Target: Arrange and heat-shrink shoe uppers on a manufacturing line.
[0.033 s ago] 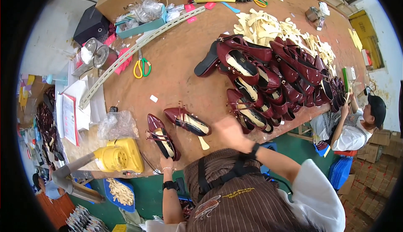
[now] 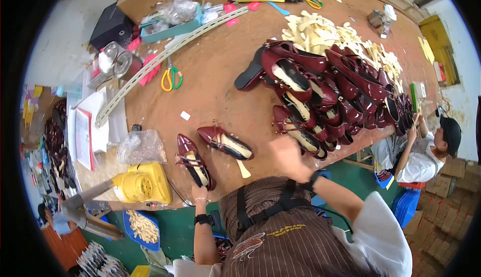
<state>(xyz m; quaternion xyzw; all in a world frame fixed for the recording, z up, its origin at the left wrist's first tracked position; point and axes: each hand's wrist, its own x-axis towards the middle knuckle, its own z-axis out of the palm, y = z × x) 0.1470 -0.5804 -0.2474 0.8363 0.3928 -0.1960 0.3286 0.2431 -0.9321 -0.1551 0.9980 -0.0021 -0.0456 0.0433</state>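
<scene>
My left hand [image 2: 200, 193] is at the near table edge, its fingers closed on the heel of a glossy burgundy strappy flat shoe [image 2: 186, 148]. The shoe's pointed toe faces away from me, and a cream insole shows inside. To its right lies a second burgundy shoe [image 2: 212, 135], also with a cream insole, apart from both hands. A loose cream insole piece [image 2: 244, 168] rests just below that shoe. My right hand [image 2: 290, 159] is smeared by motion beside the near-left corner of the burgundy shoe pile [image 2: 345, 84]; its fingers cannot be made out.
Behind the pile is a heap of cream insoles [image 2: 320, 29]. Scissors [image 2: 172, 79] and a long slotted strip [image 2: 150, 66] lie left of centre. A yellow machine [image 2: 145, 184] and a plastic bag [image 2: 143, 147] are near left. Another person [image 2: 426, 149] sits at the right.
My right hand has moved to the right, away from the two separate shoes and closer to the pile. The left hand stays at its shoe's heel.
</scene>
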